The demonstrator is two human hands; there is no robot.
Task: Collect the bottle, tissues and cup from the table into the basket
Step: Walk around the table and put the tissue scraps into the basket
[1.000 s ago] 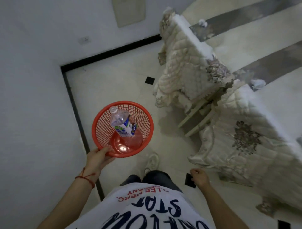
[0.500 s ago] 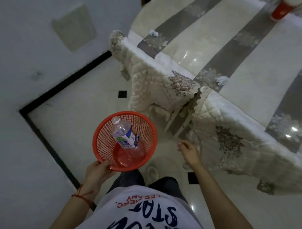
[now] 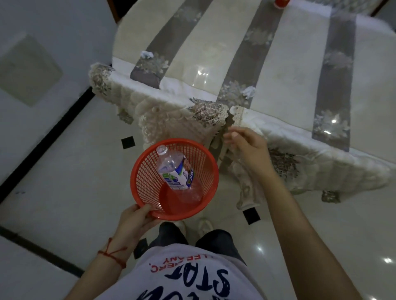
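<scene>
Head view. A round red plastic mesh basket (image 3: 150,171) is gripped at its near rim by the left hand (image 3: 134,220), thumb curled over the edge. A clear plastic bottle with a white-and-blue label (image 3: 176,173) is seen leaning inside it, cap up. The right hand (image 3: 246,143) is held out near the table corner, fingers loosely parted, nothing held. Two crumpled white tissues (image 3: 146,54) (image 3: 248,92) are noted on the striped grey-and-cream tablecloth (image 3: 289,70); a red cup (image 3: 281,2) is cut off at the far edge. The quilted overhang (image 3: 162,120) is draped between basket and tabletop.

bottle (image 3: 177,174) in basket (image 3: 141,171) | tissues (image 3: 248,92) on table (image 3: 289,70) behind
</scene>
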